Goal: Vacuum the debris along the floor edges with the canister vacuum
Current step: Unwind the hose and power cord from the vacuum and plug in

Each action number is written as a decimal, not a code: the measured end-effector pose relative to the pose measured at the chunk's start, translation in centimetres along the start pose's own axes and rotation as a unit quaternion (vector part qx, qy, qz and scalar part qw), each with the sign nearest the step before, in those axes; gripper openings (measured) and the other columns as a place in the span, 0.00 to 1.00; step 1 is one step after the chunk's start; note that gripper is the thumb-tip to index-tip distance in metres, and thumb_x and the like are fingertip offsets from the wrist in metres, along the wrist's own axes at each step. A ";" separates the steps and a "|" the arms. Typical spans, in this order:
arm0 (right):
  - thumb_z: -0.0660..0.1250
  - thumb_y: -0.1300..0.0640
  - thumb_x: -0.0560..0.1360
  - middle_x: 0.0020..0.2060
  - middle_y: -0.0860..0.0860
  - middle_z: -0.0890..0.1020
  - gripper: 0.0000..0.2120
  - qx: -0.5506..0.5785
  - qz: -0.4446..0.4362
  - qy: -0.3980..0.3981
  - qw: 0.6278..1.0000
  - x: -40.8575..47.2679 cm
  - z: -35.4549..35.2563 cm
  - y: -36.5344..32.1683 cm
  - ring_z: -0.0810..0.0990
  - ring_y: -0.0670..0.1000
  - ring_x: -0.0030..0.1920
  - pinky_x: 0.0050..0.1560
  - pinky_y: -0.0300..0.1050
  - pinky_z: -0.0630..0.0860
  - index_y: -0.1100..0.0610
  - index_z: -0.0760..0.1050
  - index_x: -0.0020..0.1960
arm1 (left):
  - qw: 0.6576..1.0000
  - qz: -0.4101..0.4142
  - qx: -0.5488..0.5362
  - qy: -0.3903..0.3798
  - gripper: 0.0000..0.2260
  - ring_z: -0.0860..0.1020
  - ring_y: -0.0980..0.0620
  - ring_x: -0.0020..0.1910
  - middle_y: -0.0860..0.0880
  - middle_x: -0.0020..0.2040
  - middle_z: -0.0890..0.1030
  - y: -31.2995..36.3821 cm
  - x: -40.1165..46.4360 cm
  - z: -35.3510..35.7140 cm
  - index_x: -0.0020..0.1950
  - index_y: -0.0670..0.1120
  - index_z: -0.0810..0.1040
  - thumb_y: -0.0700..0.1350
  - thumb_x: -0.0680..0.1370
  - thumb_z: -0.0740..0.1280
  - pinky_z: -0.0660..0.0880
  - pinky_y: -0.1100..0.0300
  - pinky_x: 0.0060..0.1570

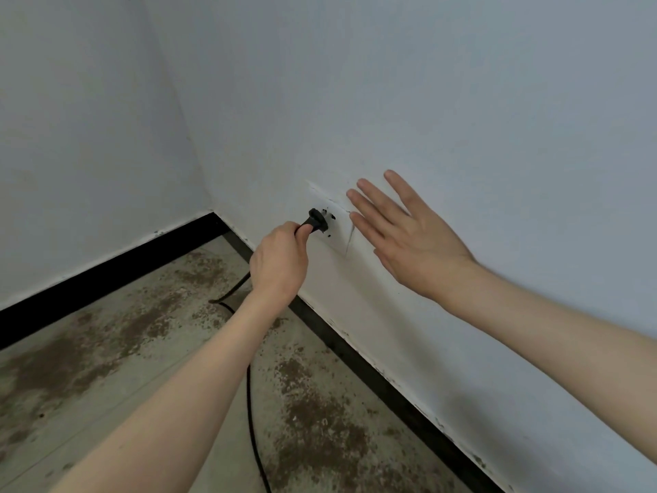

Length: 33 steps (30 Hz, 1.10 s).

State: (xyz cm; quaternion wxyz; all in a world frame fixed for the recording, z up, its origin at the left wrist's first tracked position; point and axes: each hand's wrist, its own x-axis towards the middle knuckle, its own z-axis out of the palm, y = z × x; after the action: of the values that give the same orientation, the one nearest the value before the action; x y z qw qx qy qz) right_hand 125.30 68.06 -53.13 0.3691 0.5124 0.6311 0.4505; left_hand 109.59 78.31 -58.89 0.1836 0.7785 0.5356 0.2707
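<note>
My left hand (279, 261) grips a black power plug (317, 219) and holds it at the white wall socket (336, 225), low on the right wall. From the plug a black cord (250, 403) runs down under my left forearm and across the floor toward the bottom edge. My right hand (405, 236) is flat with straight fingers spread, lying against the wall just right of the socket. Brown debris (316, 418) is scattered over the pale floor, thickest along the wall edges. The canister vacuum is out of view.
Two white walls meet in a corner (212, 211) at the centre left. A black skirting board (106, 275) runs along the foot of both walls. The pale tiled floor (106, 382) fills the lower left.
</note>
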 end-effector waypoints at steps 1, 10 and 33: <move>0.45 0.50 0.84 0.77 0.63 0.39 0.29 -0.003 -0.002 0.000 1.000 0.0 0.0 -0.1 0.37 0.66 0.76 0.54 0.71 0.17 0.63 0.38 0.78 | 1.000 0.008 0.017 0.001 0.18 0.73 0.45 0.41 0.45 0.46 0.78 0.1 0.0 -0.2 0.54 0.42 0.76 0.52 0.83 0.53 0.63 0.56 0.37; 0.46 0.50 0.84 0.77 0.64 0.39 0.31 -0.005 0.002 -0.002 1.000 -0.1 0.2 -0.1 0.37 0.66 0.76 0.55 0.72 0.18 0.64 0.37 0.77 | 0.994 0.038 0.106 -0.009 0.17 0.70 0.48 0.37 0.46 0.45 0.78 1.1 -0.1 -0.1 0.52 0.43 0.74 0.55 0.83 0.53 0.62 0.56 0.36; 0.46 0.49 0.84 0.77 0.63 0.38 0.32 0.019 0.005 -0.047 0.999 0.5 -0.4 -0.2 0.36 0.64 0.76 0.54 0.71 0.17 0.65 0.36 0.77 | 0.981 0.048 0.183 -0.034 0.18 0.79 0.44 0.47 0.46 0.50 0.79 2.3 0.8 -0.3 0.55 0.43 0.73 0.55 0.83 0.52 0.63 0.56 0.36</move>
State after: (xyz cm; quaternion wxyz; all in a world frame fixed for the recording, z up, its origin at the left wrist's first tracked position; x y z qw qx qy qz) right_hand 124.79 68.44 -53.20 0.3861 0.5433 0.6186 0.4160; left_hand 111.33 78.23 -57.17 0.0431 0.8322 0.5319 0.1502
